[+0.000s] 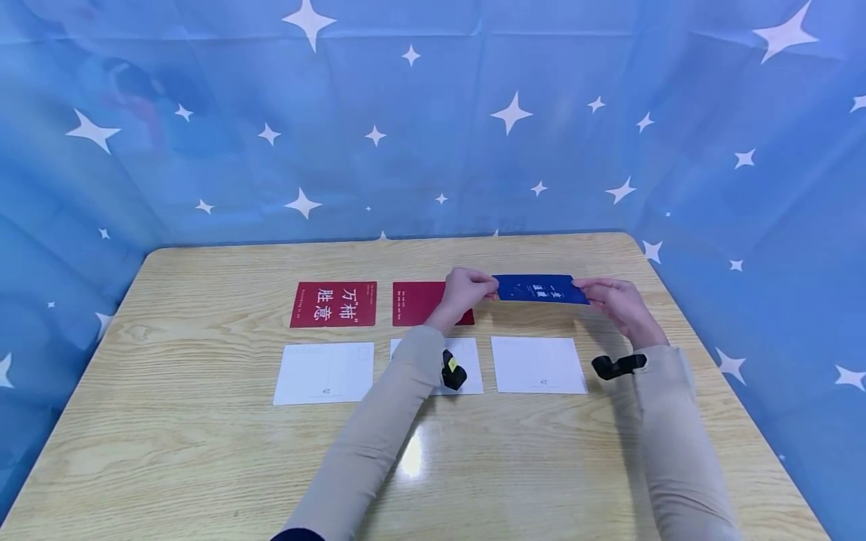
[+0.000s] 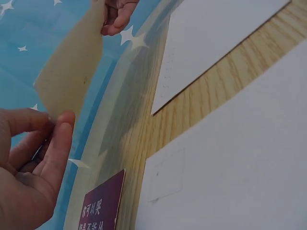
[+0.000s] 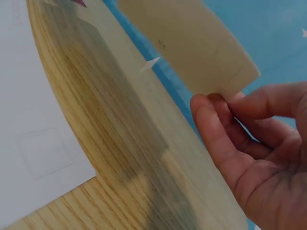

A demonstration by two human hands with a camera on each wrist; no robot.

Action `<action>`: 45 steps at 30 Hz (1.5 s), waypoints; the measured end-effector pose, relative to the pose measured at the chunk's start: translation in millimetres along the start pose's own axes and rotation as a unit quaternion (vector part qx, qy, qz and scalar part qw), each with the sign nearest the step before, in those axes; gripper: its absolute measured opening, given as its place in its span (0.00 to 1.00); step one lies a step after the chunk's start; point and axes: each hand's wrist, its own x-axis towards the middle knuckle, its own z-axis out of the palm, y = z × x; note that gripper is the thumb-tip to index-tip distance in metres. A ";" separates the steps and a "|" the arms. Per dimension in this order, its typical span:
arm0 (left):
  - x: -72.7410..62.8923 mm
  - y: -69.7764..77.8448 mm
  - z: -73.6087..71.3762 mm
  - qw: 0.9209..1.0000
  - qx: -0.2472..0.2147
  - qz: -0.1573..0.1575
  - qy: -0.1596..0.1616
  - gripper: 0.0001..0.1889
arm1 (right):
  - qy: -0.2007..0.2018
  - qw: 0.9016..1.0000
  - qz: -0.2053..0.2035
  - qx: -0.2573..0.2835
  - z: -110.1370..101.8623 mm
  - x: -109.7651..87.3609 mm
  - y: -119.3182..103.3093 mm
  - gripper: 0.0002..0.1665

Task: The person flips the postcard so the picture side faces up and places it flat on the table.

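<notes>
Both hands hold a blue postcard (image 1: 534,288) by its opposite short ends, raised over the back right of the table. My left hand (image 1: 467,289) pinches its left end between thumb and fingers, while my right hand (image 1: 619,304) pinches the right end. White print shows on the blue face in the head view. From the left wrist view the pale back of the postcard (image 2: 72,67) appears, slightly bowed. Partly behind the left hand lies a red postcard (image 1: 414,302). Another red postcard (image 1: 334,304) with large white characters lies further left.
In the nearer row lie a white card (image 1: 325,373) at left, a white card (image 1: 470,353) partly under the left forearm, and a white card (image 1: 537,365) at right. The wooden table (image 1: 203,451) ends at a blue star-patterned curtain (image 1: 433,90).
</notes>
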 end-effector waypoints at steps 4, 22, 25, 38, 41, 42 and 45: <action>-0.2 -0.7 1.9 0.999 0.034 -0.004 0.005 0.07 | 0.006 0.998 -0.007 -0.055 1.4 3.2 2.9 0.14; -9.7 1.5 19.0 0.979 0.201 -0.013 0.036 0.07 | 0.050 0.947 -0.024 -0.318 23.8 16.1 11.3 0.19; -9.8 0.4 22.0 0.972 0.233 -0.014 0.030 0.09 | 0.051 0.943 -0.017 -0.329 26.3 17.2 12.7 0.18; -8.9 0.8 33.1 0.953 0.303 0.007 0.027 0.24 | 0.071 0.924 -0.024 -0.376 37.4 20.5 16.0 0.16; -9.3 2.0 35.1 0.942 0.333 0.019 0.027 0.25 | 0.075 0.920 -0.015 -0.385 41.7 20.7 14.9 0.16; -9.5 2.7 35.6 0.939 0.343 0.021 0.027 0.23 | 0.076 0.919 -0.011 -0.387 42.5 20.9 14.5 0.16; -9.6 4.1 37.1 0.928 0.372 0.019 0.029 0.15 | 0.079 0.918 -0.001 -0.388 45.0 20.7 13.0 0.15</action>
